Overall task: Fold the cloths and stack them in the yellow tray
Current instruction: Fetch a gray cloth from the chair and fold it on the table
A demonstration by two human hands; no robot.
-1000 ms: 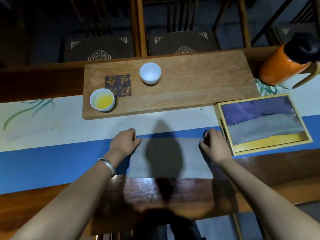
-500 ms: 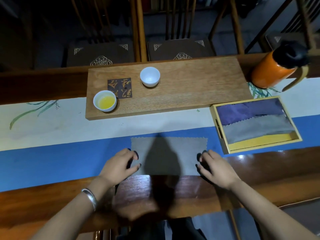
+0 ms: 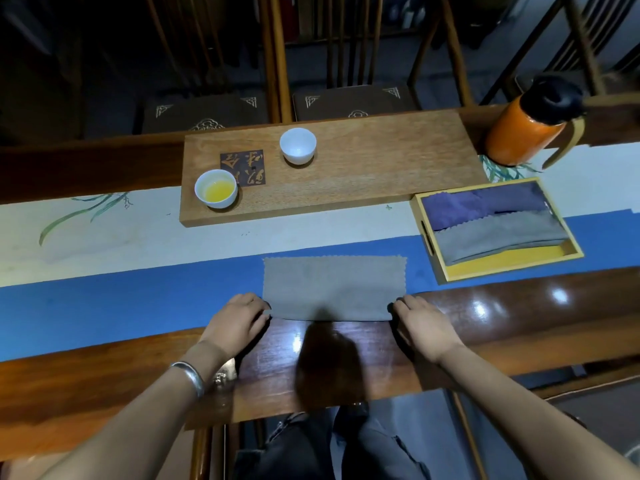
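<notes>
Single head view — looks forward and down, close over table point(image 3: 104, 368) near edge.

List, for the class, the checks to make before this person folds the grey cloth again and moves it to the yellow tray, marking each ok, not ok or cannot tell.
1. Flat grey cloth lies folded once, edges roughly aligned: ok.
2. Left hand grips the near left corner: ok.
3. Right hand grips the near right corner: cannot tell, fingertips hidden.
4. Yellow wooden tray has room on top of its folded purple cloth and grey cloth: ok.
5. Path to the tray free of the white cup of yellow liquid: ok.
</notes>
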